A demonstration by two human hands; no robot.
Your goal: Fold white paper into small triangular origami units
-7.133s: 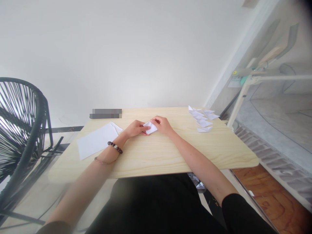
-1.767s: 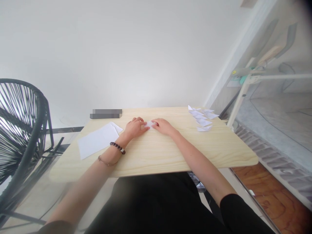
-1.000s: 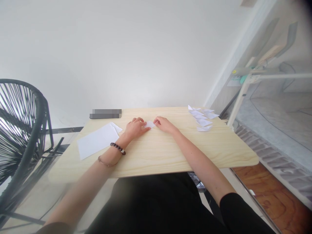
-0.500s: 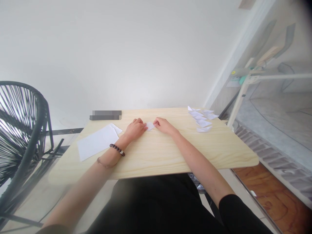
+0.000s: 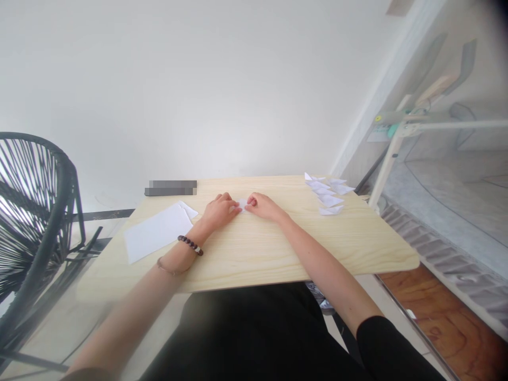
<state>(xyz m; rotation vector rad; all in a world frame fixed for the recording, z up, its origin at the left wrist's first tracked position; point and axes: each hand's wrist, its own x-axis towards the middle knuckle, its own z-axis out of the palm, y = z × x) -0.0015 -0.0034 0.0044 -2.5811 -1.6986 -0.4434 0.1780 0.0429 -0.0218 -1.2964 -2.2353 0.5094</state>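
A small folded piece of white paper point(image 5: 242, 204) lies near the middle of the wooden table point(image 5: 246, 254), partly covered by fingers. My left hand point(image 5: 220, 210) grips its left side, fingers curled, with a beaded bracelet on the wrist. On the paper's right side my right hand point(image 5: 262, 205) is closed in a pinch. To the left, flat white sheets of paper point(image 5: 156, 233) lie beside my left forearm. Over on the right stand several folded paper boats point(image 5: 330, 201), grouped close together.
A dark, blurred-out object point(image 5: 170, 188) lies along the table's back left edge. At the left stands a dark woven chair point(image 5: 59, 185). A white metal frame point(image 5: 387, 164) rises beyond the table's right end, and a wall point(image 5: 222, 95) runs behind it.
My right hand has moved slightly left, closer to my left hand, and its fingers cover more of the folded paper. My left hand stays nearly in place.
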